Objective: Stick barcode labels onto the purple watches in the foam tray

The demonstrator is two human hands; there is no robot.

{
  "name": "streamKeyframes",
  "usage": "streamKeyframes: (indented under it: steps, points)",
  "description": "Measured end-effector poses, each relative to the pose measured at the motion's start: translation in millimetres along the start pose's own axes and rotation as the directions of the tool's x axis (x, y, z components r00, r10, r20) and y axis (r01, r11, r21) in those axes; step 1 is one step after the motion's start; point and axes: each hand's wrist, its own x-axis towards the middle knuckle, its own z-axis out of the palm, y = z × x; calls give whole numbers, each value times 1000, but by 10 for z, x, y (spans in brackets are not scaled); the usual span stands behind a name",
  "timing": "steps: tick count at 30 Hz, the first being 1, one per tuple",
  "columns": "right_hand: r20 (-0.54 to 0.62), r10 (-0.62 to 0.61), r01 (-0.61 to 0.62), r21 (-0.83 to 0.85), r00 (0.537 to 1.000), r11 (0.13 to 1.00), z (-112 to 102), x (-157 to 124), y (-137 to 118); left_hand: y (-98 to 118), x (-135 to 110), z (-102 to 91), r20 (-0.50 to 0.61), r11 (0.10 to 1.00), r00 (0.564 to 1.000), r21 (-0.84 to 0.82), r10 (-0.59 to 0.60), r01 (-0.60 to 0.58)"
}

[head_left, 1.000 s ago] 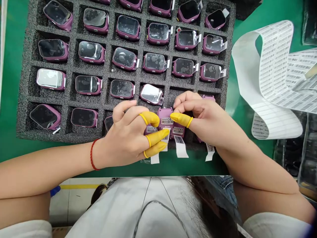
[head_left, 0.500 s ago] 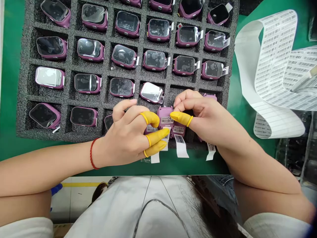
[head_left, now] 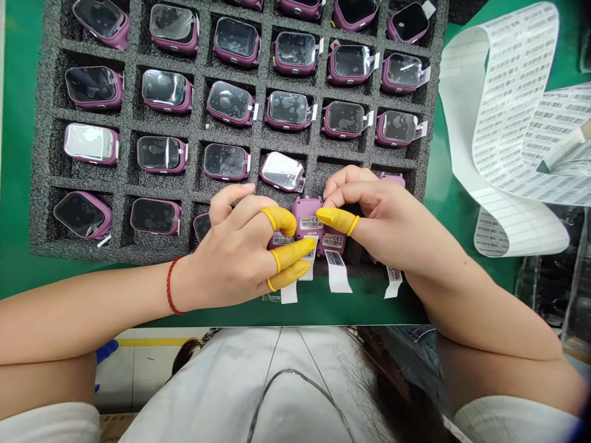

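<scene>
A green mat (head_left: 18, 123) covers the bench, and on it a black foam tray (head_left: 46, 184) is laid, filling the upper left and centre of the frame. Over the tray's bottom row, at lower centre, a purple watch body (head_left: 308, 212) is held face down between both hands. The left hand (head_left: 235, 252) is curled, with its yellow finger cots (head_left: 282, 219) pressed to the left edge of the body. The right hand (head_left: 392, 221) is bent likewise, one cot-covered finger laid against the right edge beside the white label (head_left: 311, 224). Neither hand is open; both are closed on the same piece.

A slip is judged possible: the piece is gripped by fingertips only (and through rubber cots at that), so it could be twisted out and dropped onto the second face-down body (head_left: 333, 241) just beneath. The label could be creased or set crooked by uneven pressure. The loose white tabs (head_left: 338, 274) hanging over the tray's lower edge could be snagged by the left fingers.

The other cells are filled with watches lying screen up, and the one (head_left: 282, 172) just above the hands is tilted. A long strip of barcode labels (head_left: 508, 123) is looped at the right, well apart. The cells under the hands are hidden by them.
</scene>
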Motion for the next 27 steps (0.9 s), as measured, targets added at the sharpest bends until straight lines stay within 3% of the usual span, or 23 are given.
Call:
streamKeyframes:
  steps: [7,12,16,19,22,27]
  points:
    - [1,-1,1,-88,1000,996,6,-7,-68,8,-8,-3,11,1000,1000,-11,-20,20]
    - [-86,-105,83,-233,991,969,32,-61,-106,14,-9,-6,19,1000,1000,-8,-22,22]
    - [-128,-86,52,-245,988,968,35,-65,-74,11,-10,-22,21,998,1000,-59,-13,14]
    - [-153,-18,-10,-178,988,984,32,-44,-42,-9,18,-42,4,984,990,-114,-138,137]
    - [-150,47,-61,-94,988,994,32,-13,-28,-45,83,-51,111,925,933,-133,-343,356]
    - [-114,106,-116,-89,988,989,80,85,-53,-54,197,-10,272,908,894,-126,-355,399]
